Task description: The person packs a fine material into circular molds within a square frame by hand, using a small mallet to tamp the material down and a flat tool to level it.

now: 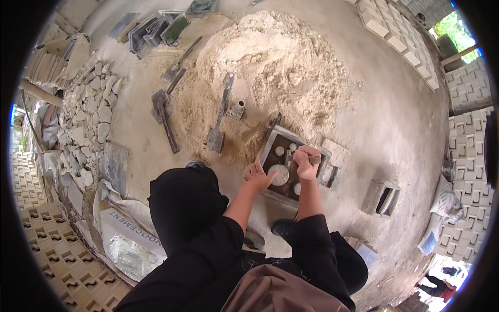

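Hands over mould (275, 148) | left (258, 177) open, fingers spread | right (306, 162) fisted around tool handle (315, 159)

Mould box (275, 143) before the sand heap (270, 67), shovel (218, 125) to its left.

head camera, looking steeply down, close

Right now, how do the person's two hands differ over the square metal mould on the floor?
The right hand is closed in a fist around a small tool handle, while the left hand is open with fingers loose and holds nothing. The right hand sits over the middle of the square metal mould; the left hand is at its near-left edge. Both are bare and reach out of black sleeves.
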The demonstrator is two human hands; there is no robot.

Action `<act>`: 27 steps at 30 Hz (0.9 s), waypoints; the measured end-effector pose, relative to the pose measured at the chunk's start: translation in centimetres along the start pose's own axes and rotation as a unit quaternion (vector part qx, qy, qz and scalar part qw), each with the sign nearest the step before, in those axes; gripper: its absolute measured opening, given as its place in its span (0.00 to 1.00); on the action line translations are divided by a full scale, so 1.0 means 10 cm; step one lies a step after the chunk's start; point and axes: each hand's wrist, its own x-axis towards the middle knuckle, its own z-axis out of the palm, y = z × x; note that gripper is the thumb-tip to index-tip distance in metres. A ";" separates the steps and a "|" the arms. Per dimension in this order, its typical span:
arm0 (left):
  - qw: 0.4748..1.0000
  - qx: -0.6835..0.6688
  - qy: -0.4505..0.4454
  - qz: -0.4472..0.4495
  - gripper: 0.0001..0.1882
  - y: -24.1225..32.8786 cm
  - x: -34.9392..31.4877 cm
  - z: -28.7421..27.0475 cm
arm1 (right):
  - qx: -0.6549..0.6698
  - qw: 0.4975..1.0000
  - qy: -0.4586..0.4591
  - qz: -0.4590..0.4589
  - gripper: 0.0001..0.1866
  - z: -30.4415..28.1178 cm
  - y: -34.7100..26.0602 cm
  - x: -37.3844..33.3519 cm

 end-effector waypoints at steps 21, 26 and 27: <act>0.999 -0.039 -0.008 0.002 0.56 0.04 -0.05 -0.06 | 0.083 0.988 0.118 0.052 0.11 -0.16 -0.18 -0.06; 0.999 -0.029 0.008 0.016 0.55 -0.03 0.02 -0.03 | -0.022 0.996 0.046 -0.074 0.11 -0.28 -0.21 -0.13; 0.999 -0.029 0.011 0.018 0.55 -0.04 0.03 -0.01 | -0.008 0.999 0.026 -0.026 0.12 -0.30 -0.18 -0.16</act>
